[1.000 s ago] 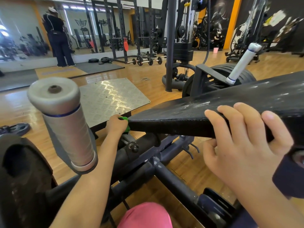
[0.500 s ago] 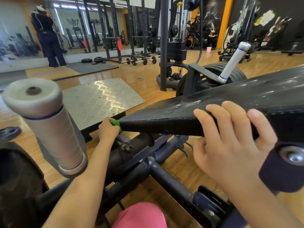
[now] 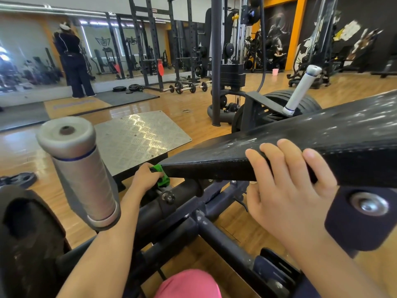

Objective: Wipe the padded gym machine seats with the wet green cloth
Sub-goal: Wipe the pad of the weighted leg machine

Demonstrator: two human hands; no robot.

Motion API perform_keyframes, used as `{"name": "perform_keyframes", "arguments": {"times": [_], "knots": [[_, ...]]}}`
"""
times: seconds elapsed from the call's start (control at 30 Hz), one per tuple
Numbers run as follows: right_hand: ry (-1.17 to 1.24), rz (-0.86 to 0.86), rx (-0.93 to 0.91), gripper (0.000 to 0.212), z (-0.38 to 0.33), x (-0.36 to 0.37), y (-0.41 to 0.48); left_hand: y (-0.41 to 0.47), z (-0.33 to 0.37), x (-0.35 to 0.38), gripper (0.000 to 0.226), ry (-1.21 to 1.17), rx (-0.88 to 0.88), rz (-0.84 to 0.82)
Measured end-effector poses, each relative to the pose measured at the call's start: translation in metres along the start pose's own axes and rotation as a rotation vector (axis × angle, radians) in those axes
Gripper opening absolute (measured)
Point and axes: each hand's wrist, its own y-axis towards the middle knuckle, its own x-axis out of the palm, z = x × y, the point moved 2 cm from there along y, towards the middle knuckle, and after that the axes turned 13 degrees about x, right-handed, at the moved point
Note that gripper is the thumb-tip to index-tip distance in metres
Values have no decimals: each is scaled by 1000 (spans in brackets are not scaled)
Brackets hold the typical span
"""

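The green cloth [image 3: 162,177] is bunched in the left grip [image 3: 145,176] at the tip of the padded seat [image 3: 300,134], whose edge is clasped by the right grip [image 3: 285,190]. The cloth could be snagged on the bolt [image 3: 168,197] below.

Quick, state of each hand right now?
Left hand: closed, gripping the green cloth.
Right hand: closed, curled over the padded seat edge.

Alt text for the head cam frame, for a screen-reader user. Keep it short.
A person's left hand holds a bunched green cloth at the narrow end of a black padded seat, while the right hand grips the pad's near edge. A grey roller handle stands at left, with a steel footplate beyond.
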Motion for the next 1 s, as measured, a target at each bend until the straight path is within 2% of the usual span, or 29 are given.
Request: {"name": "perform_keyframes", "arguments": {"times": [0.23, 0.47, 0.73, 0.9, 1.0], "knots": [[-7, -37, 27, 32, -1, -1, -1, -24, 33, -3, 33, -20, 78, -20], [-16, -92, 16, 34, 1, -7, 0, -79, 79, 11, 32, -62, 134, 105], [-48, -125, 18, 33, 0, -11, 3, -118, 113, 17, 24, -112, 203, 159], [-98, -222, 63, 35, -2, -13, 0, -142, 138, 18, 25, -105, 290, 103], [-114, -370, 116, 40, -5, -22, 0, -154, 156, 15, 25, -101, 263, 34]]}}
